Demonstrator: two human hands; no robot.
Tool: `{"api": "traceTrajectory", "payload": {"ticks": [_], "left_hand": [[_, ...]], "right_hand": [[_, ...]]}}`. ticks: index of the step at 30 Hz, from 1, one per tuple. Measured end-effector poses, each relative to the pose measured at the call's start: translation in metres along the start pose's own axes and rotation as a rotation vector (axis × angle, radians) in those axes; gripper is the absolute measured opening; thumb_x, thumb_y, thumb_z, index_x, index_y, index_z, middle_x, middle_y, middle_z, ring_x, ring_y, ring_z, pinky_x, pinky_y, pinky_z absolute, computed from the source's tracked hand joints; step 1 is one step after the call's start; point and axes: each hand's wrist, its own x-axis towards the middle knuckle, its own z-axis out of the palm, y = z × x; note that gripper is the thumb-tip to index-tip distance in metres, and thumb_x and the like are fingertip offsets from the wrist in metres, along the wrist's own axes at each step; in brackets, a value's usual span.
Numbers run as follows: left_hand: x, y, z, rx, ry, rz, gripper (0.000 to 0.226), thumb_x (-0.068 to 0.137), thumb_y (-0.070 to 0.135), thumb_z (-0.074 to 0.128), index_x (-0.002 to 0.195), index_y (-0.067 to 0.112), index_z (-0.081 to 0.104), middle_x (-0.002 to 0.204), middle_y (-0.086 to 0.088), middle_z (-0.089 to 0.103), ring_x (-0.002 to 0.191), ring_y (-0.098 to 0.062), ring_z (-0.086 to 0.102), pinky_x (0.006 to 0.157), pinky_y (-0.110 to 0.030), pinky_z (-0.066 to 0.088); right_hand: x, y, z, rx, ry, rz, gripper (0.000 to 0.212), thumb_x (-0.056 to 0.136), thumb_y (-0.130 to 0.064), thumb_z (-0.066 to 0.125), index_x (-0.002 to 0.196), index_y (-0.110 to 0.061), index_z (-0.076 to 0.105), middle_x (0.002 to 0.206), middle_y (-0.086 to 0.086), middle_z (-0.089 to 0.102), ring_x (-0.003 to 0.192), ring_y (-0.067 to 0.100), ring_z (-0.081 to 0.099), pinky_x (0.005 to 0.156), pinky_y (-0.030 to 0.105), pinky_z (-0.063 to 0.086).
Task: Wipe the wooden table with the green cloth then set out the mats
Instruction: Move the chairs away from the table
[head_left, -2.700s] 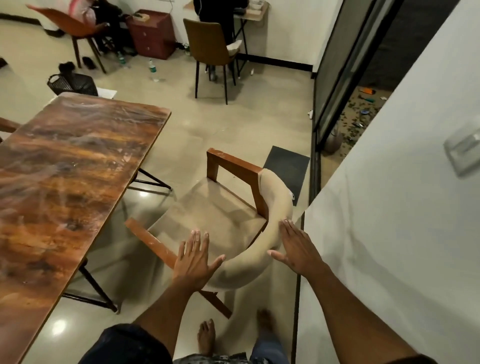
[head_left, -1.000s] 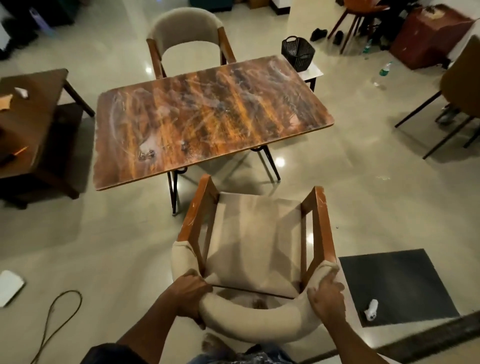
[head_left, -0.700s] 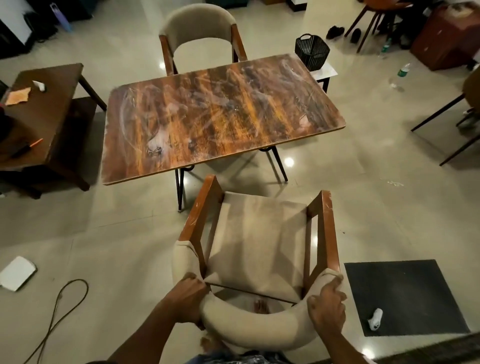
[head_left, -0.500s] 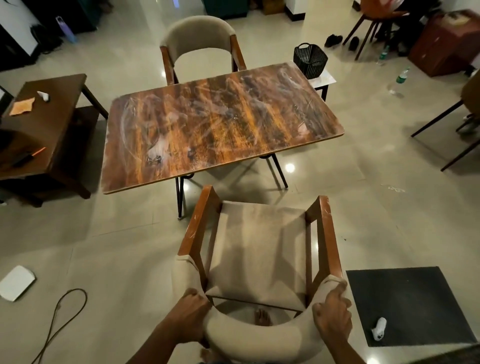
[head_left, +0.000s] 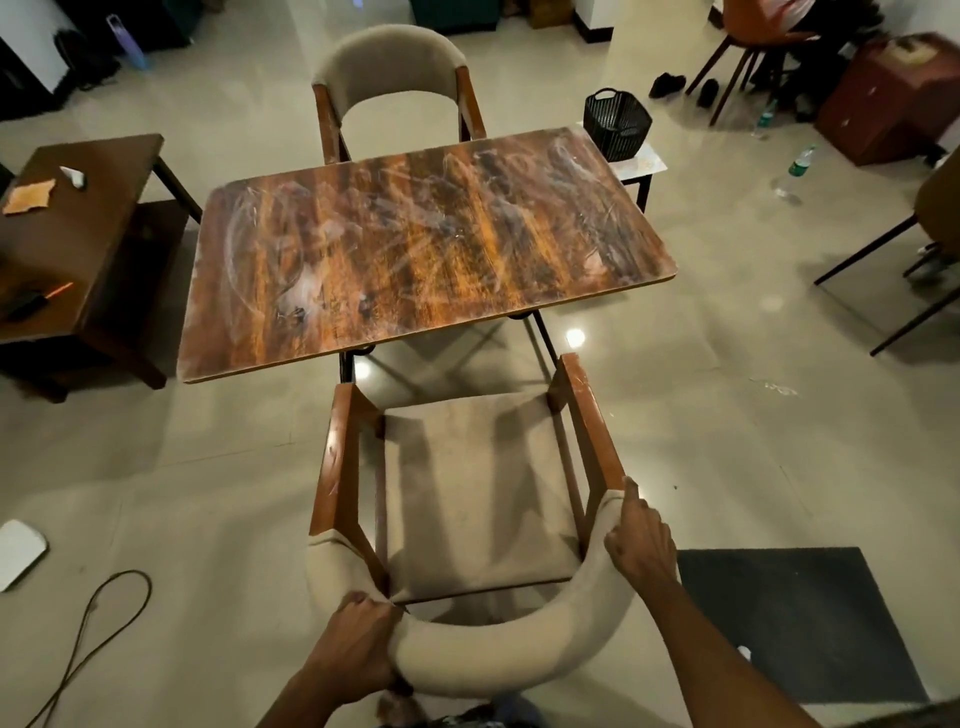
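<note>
The person stands behind a chair (head_left: 472, 499) drawn up near the counter (head_left: 415, 249). The left hand (head_left: 358, 649) has a closed grip round the padded backrest; the right hand (head_left: 641, 540) rests on the backrest's other end, fingers only loosely curled, one pointing forward. The counter's wooden top is bare and covered in pale smears, so I judge the wiping unfinished or hardly begun. No green cloth and no mats are in sight. Wiping and laying out mats both look left to do.
</note>
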Motion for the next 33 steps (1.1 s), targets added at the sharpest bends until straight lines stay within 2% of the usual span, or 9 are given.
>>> {"api": "traceTrajectory", "payload": {"ticks": [5,9,13,18,20,24,28,30,33], "left_hand": [[0.001,0.003,-0.009,-0.068,0.014,-0.041,0.086,0.07,0.073,0.081,0.142,0.035,0.053,0.145,0.01,0.056,0.139,-0.016,0.045,0.122,-0.034,0.032],[-0.006,0.007,0.004,0.012,0.066,0.001,0.095,0.081,0.063,0.076,0.16,0.029,0.035,0.164,0.003,0.039,0.156,-0.018,0.028,0.126,-0.031,-0.001],[-0.006,0.008,0.025,0.063,0.074,0.043,0.111,0.081,0.068,0.067,0.169,0.022,0.016,0.174,-0.003,0.025,0.163,-0.022,0.016,0.124,-0.037,-0.014],[0.01,0.018,0.072,0.082,0.147,0.02,0.117,0.047,0.097,0.052,0.136,0.024,0.068,0.129,0.006,0.074,0.119,-0.014,0.072,0.116,-0.044,0.021],[-0.001,0.035,0.063,0.082,0.137,0.025,0.118,0.05,0.093,0.051,0.141,0.019,0.064,0.136,-0.002,0.07,0.128,-0.022,0.068,0.126,-0.047,0.008],[-0.016,0.048,0.057,0.063,0.132,-0.017,0.121,0.07,0.085,0.02,0.168,0.015,0.011,0.174,-0.013,0.017,0.163,-0.033,0.008,0.131,-0.055,-0.006],[-0.01,0.047,0.058,0.149,0.086,-0.072,0.104,0.071,0.076,0.066,0.15,0.009,0.055,0.145,-0.019,0.062,0.141,-0.04,0.055,0.118,-0.062,0.04],[0.004,0.04,0.072,0.106,0.189,-0.062,0.094,0.068,0.078,0.057,0.134,0.011,0.068,0.125,-0.015,0.075,0.121,-0.036,0.071,0.106,-0.059,0.051],[0.006,0.039,0.077,0.103,0.172,-0.045,0.094,0.077,0.076,0.044,0.14,0.009,0.064,0.137,-0.018,0.068,0.132,-0.039,0.064,0.108,-0.06,0.047]], "right_hand": [[0.012,-0.01,-0.002,-0.044,-0.035,-0.068,0.076,0.106,-0.034,0.061,0.164,-0.017,0.015,0.159,0.011,0.041,0.143,0.033,0.049,0.119,0.045,0.04],[-0.004,0.016,0.002,-0.125,0.046,-0.249,0.064,0.105,-0.016,0.052,0.162,-0.01,0.023,0.157,0.015,0.044,0.139,0.037,0.05,0.111,0.05,0.045],[-0.034,0.049,0.018,-0.234,-0.014,-0.424,0.065,0.112,-0.022,0.042,0.167,-0.009,0.009,0.175,0.016,0.011,0.162,0.031,0.017,0.13,0.04,0.019],[-0.083,0.057,0.047,-0.414,-0.1,-0.561,0.091,0.107,-0.031,0.049,0.156,-0.027,-0.028,0.157,0.001,-0.047,0.155,0.022,-0.03,0.133,0.046,0.001],[-0.093,0.054,0.063,-0.419,-0.1,-0.528,0.1,0.101,-0.049,0.057,0.157,-0.037,-0.026,0.16,0.006,-0.048,0.156,0.031,-0.031,0.13,0.049,-0.005],[-0.098,0.047,0.082,-0.356,-0.122,-0.335,0.108,0.091,-0.062,0.07,0.154,-0.051,-0.016,0.164,0.019,-0.039,0.158,0.043,-0.021,0.13,0.047,0.007],[-0.091,0.035,0.083,-0.101,-0.126,-0.244,0.09,0.092,-0.04,0.077,0.16,-0.041,0.018,0.171,0.022,-0.02,0.161,0.044,-0.001,0.129,0.051,0.018],[-0.087,0.036,0.085,-0.023,-0.098,-0.213,0.091,0.095,-0.031,0.075,0.167,-0.025,0.02,0.173,0.021,-0.014,0.161,0.041,0.006,0.129,0.05,0.021],[-0.088,0.039,0.09,-0.057,-0.089,-0.222,0.084,0.095,-0.029,0.075,0.163,-0.03,0.025,0.172,0.015,-0.024,0.163,0.035,-0.005,0.129,0.044,0.019]]}}
